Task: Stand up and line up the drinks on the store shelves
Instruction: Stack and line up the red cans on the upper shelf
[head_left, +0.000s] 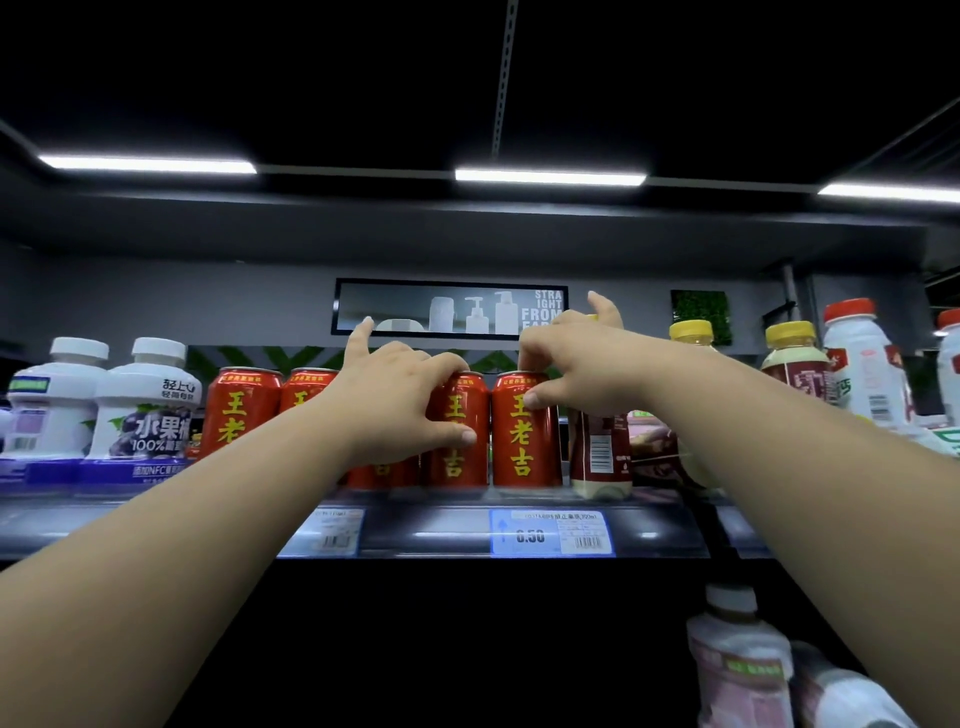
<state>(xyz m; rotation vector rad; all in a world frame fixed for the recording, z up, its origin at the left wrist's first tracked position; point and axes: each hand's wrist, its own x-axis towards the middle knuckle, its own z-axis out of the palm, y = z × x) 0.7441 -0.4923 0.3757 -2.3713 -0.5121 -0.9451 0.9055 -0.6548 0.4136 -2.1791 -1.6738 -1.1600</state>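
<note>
Two hands at work: left hand (395, 410) wraps the inner red can (460, 452); right hand (566, 364) pinches the end red can (524, 441) by its top; probably squaring both to the shelf edge (441, 535).

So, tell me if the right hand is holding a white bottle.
No, the right hand grips the top of the rightmost red can on the shelf.
</note>
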